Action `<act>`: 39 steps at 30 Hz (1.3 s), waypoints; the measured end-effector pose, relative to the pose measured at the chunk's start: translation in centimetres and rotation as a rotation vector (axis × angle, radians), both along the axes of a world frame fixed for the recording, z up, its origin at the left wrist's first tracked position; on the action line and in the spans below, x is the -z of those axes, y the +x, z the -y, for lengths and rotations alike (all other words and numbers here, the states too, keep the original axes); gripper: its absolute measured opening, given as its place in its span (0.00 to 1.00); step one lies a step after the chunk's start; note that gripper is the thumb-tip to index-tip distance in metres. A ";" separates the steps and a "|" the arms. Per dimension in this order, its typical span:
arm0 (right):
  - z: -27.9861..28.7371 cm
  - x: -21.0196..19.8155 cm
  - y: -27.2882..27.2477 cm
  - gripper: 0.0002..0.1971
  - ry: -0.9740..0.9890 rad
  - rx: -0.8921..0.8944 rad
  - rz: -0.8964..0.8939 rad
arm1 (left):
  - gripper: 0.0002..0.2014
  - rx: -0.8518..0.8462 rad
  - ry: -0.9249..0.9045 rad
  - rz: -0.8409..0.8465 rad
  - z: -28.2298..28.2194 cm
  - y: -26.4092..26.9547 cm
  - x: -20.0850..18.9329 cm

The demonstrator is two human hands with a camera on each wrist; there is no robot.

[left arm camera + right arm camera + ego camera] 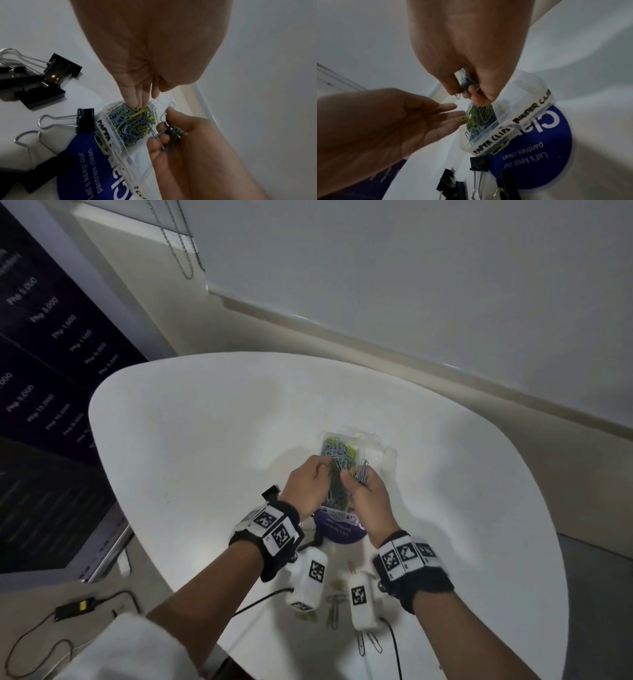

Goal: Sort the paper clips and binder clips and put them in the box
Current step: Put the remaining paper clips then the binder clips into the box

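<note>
A clear two-part box (387, 453) stands on the white table, labelled "PAPER CLIPS" and "BINDER CLIPS" on its front wall (498, 134). One part is heaped with blue and yellow-green paper clips (133, 121); the other part (522, 94) looks empty. My left hand (142, 102) reaches into the heap with straight fingers (450, 112) touching the clips. Beside it, my right hand (467, 93) hovers over the box and pinches a bunch of paper clips (362, 472) between thumb and fingers. Black binder clips (58, 70) lie on the table near the box.
The box sits partly on a round blue sticker (539, 148) reading "Let's keep our pantries clean". Another black binder clip (84, 120) lies against the box. Loose paper clips (370, 645) lie near the table's front edge. A wall runs behind the table.
</note>
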State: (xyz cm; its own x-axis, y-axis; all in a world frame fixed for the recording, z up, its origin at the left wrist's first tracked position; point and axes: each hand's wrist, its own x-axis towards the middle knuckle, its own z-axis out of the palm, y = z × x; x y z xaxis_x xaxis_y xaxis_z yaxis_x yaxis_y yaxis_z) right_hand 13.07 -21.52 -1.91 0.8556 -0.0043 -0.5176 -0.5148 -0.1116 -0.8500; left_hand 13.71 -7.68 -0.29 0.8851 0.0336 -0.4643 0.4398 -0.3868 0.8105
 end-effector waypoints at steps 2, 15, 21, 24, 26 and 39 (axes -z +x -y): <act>-0.5 0.8 0.7 0.10 -0.111 -0.043 0.020 | 0.16 -0.012 0.004 0.042 -0.3 -0.6 0.0; -0.2 -0.3 -1.2 0.24 -0.299 -0.179 0.272 | 0.16 0.139 0.085 0.222 -2.8 -6.5 1.3; 4.2 -1.2 -4.7 0.18 -0.348 -0.093 0.416 | 0.10 0.614 0.273 0.315 -2.8 -11.4 1.0; 7.5 -0.1 -7.5 0.14 -0.413 -0.278 0.295 | 0.22 0.922 0.450 0.145 -2.6 -13.7 1.5; 9.3 0.3 -9.5 0.13 -0.410 -0.465 0.123 | 0.29 0.965 0.478 0.073 -2.1 -14.9 1.9; 9.2 4.4 -19.9 0.12 -0.445 -0.652 0.088 | 0.05 0.886 0.430 0.262 0.1 -17.6 5.8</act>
State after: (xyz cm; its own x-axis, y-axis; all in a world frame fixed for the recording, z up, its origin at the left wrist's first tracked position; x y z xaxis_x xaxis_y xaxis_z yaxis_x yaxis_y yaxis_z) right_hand -6.84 -30.70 -6.35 0.7946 0.3215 -0.5150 -0.1613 -0.7060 -0.6896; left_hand -3.88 -7.82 -6.11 0.7450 -0.5646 -0.3552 -0.3174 -0.7684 0.5557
